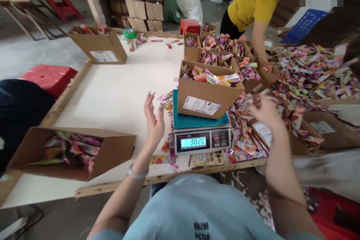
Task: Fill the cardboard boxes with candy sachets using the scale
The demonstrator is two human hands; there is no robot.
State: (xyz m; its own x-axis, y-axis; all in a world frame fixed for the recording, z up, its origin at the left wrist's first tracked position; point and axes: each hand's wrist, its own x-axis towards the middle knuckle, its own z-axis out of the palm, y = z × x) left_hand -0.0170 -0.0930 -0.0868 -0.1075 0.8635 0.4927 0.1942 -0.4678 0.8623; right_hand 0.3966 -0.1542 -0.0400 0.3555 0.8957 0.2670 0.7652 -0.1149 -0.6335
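A cardboard box (202, 99) heaped with colourful sachets stands on a digital scale (201, 140) whose display reads 3820. My left hand (154, 118) is raised just left of the box, palm turned in and fingers spread, holding nothing. My right hand (263, 110) hovers to the right of the box above a pile of loose sachets (244, 138). Its fingers are curled and blurred, so I cannot say if they hold anything. A phone (208, 158) lies in front of the scale.
A sachet-filled box (70, 152) lies at the near left and another box (98, 47) at the far left. Several filled boxes (225, 50) stand behind the scale. A person in a yellow shirt (253, 0) bends over a large sachet heap (309, 75). Red stools (49, 77) stand left.
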